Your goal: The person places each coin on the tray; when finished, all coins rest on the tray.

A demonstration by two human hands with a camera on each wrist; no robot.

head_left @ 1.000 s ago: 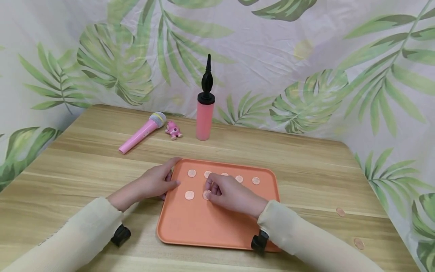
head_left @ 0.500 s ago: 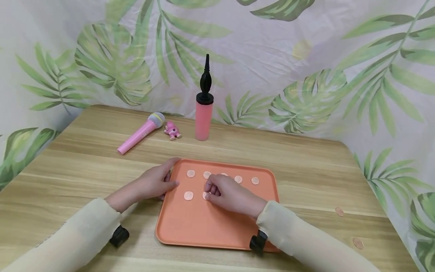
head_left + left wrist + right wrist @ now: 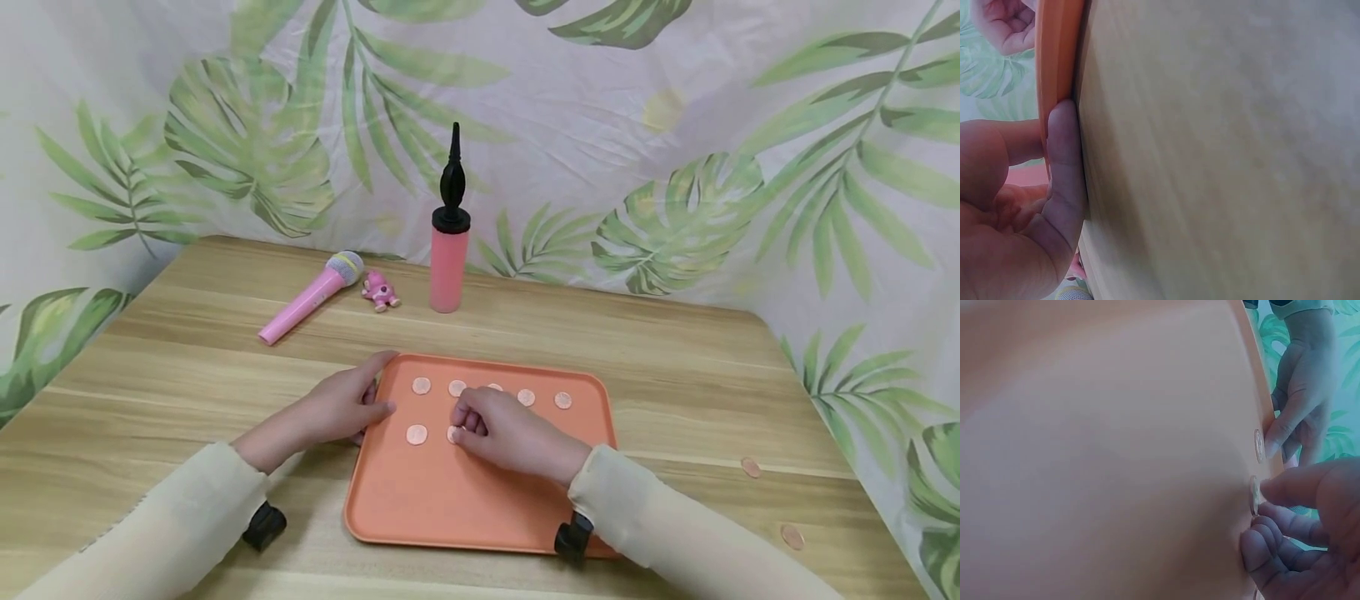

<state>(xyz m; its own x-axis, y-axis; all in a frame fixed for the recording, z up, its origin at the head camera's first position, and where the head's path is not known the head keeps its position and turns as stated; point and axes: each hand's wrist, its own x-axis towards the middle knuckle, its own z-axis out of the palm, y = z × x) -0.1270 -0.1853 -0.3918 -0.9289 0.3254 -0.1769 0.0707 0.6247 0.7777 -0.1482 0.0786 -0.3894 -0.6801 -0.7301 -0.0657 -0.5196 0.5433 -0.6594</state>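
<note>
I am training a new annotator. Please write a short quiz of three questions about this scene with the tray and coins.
1. True or false: the left hand grips the edge of the orange tray.
2. How many coins lie on the wooden table, outside the tray?
3. What does the right hand touch? A) the pink microphone B) a coin on the tray C) the balloon pump

Key: 1 true. 2 two, near the table's right edge. 3 B.
</note>
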